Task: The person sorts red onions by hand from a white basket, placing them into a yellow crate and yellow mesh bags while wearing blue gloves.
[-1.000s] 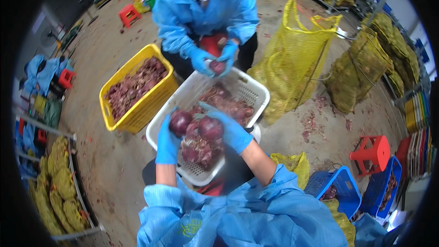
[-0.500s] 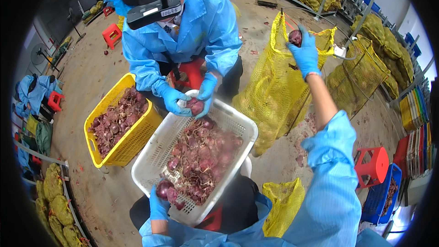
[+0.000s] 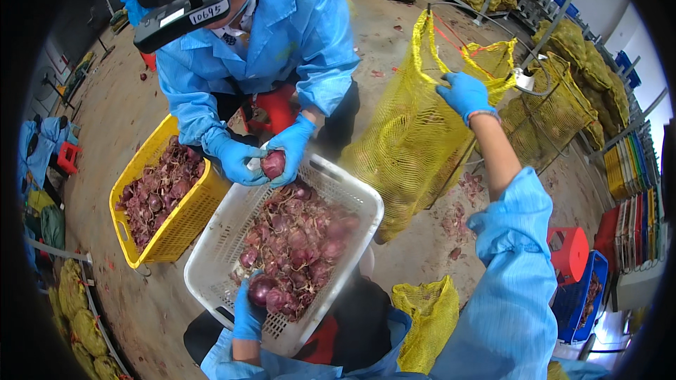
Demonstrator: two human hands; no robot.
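My left hand (image 3: pixel 248 311), in a blue glove, is closed around a red onion (image 3: pixel 261 290) at the near left side of a white perforated crate (image 3: pixel 205 267). Loose onions and papery skins (image 3: pixel 299 243) fill much of that crate. Out to the right, my gloved right hand (image 3: pixel 466 96) is over the mouth of a tall yellow mesh bag (image 3: pixel 384 148). Its fingers are stretched out and no onion shows in it. Across from me, a co-worker's gloved hands (image 3: pixel 243 160) hold another red onion (image 3: pixel 273 164) above the crate's far end.
A yellow crate (image 3: pixel 169 248) of onion skins stands left of the white one. Another mesh bag (image 3: pixel 542 123) stands at the right. Nearer are a red stool (image 3: pixel 567 255), a blue crate (image 3: pixel 570 309) and a crumpled yellow mesh bag (image 3: pixel 427 324).
The onion in my right hand has gone from sight at the bag's mouth, and that hand's fingers have straightened. My left hand has brought its onion over the crate's contents.
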